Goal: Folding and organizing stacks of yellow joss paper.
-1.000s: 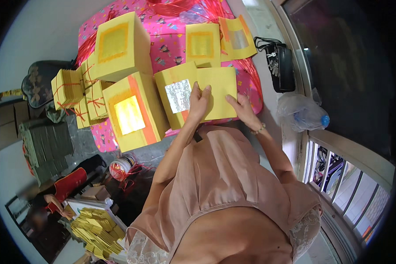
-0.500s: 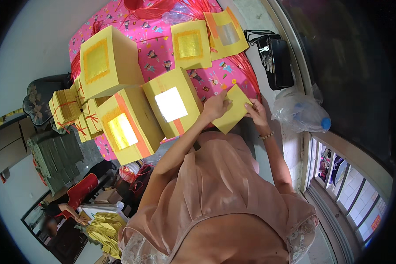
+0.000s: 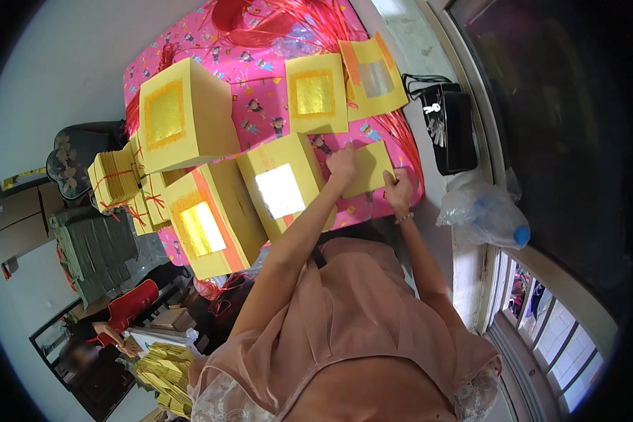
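Note:
A small yellow sheet of joss paper (image 3: 370, 169), or a thin fold of it, lies near the table's front edge, plain side up. My right hand (image 3: 399, 190) pinches its right edge, thumb on top. My left hand (image 3: 342, 166) is closed at its left edge, the fingertips partly hidden. Just left of that hand stands a thick stack of yellow paper (image 3: 280, 190) with a shiny foil square and an orange stripe. Beyond my hands lie a yellow sheet with a gold square (image 3: 312, 96) and another with a silver square (image 3: 377, 77).
Taller yellow paper stacks (image 3: 190, 116) and small bundles tied with red string (image 3: 112, 179) fill the left of the pink tablecloth (image 3: 257, 105). Red strands (image 3: 394, 137) run down the right side. A black bag with keys (image 3: 457, 130) and a plastic bag (image 3: 482, 214) rest on the sill.
The yellow paper has gone from tilted in my hands to lying flatter on the table. My left hand has closed at its left edge; the view has shifted slightly.

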Motion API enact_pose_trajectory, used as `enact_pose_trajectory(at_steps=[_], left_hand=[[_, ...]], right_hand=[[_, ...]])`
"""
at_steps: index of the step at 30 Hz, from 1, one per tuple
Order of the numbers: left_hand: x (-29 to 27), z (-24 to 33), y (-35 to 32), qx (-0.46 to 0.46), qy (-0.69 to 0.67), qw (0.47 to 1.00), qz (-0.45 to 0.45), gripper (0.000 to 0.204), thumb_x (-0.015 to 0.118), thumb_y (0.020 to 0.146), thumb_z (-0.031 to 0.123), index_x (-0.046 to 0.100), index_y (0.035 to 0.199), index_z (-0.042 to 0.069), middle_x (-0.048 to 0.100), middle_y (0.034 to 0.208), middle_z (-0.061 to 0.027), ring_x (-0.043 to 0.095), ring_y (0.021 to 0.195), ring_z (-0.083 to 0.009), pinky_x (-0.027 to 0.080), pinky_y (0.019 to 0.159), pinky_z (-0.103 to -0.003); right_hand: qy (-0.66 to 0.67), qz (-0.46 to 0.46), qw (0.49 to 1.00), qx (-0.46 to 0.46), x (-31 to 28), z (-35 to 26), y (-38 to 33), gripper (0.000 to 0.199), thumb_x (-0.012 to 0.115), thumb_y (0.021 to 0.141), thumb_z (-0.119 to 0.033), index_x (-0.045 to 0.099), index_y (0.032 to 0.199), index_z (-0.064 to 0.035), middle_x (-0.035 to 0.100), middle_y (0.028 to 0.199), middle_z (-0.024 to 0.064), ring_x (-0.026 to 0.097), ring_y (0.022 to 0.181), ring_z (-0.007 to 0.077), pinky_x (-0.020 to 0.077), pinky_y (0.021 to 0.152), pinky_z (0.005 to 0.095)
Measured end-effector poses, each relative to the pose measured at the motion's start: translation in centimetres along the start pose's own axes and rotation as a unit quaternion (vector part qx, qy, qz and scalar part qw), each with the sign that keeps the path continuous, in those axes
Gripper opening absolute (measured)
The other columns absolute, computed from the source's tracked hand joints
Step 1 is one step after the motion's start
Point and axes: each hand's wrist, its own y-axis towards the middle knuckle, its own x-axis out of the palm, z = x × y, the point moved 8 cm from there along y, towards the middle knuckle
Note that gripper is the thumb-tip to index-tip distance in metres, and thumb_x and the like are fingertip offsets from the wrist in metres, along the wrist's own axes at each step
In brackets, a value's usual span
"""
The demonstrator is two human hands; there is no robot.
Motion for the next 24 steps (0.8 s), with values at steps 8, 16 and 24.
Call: enact_pose_trajectory(at_steps=[8, 16, 24], left_hand=[[0.6, -0.1, -0.5, 0.008, 0.028, 0.994, 0.103, 0.041, 0.063, 0.076, 0.015, 0.051, 0.114, 0.008, 0.062, 0.103, -0.0163, 0.061, 0.099, -0.0337, 0.049, 0.084, -0.045], [-8.4, 1.9, -6.1, 0.117, -0.150, 0.956, 0.225, 0.047, 0.061, 0.076, 0.002, 0.051, 0.122, 0.005, 0.053, 0.112, -0.0192, 0.051, 0.104, -0.0353, 0.044, 0.089, -0.045], [-13.9, -4.0, -14.2, 0.122, -0.298, 0.886, 0.333, 0.040, 0.057, 0.079, -0.006, 0.057, 0.118, 0.005, 0.051, 0.118, -0.0194, 0.048, 0.112, -0.0373, 0.041, 0.096, -0.042]], right_hand=[[-0.255, 0.128, 0.932, -0.224, -2.1, -7.6, -1.5, 0.029, 0.063, 0.085, -0.026, 0.055, 0.100, -0.0028, 0.051, 0.093, 0.0194, 0.051, 0.087, 0.0403, 0.0414, 0.079, 0.0501], [-0.012, 0.006, 0.973, -0.232, 1.8, -14.5, 3.1, 0.025, 0.063, 0.085, -0.013, 0.057, 0.106, -0.0014, 0.059, 0.099, 0.0188, 0.057, 0.094, 0.0368, 0.0453, 0.083, 0.0464], [-0.153, -0.059, 0.973, -0.163, 10.3, -16.7, 8.0, 0.040, 0.066, 0.082, -0.022, 0.052, 0.110, 0.0031, 0.058, 0.101, 0.0235, 0.058, 0.096, 0.0401, 0.0488, 0.079, 0.0462]])
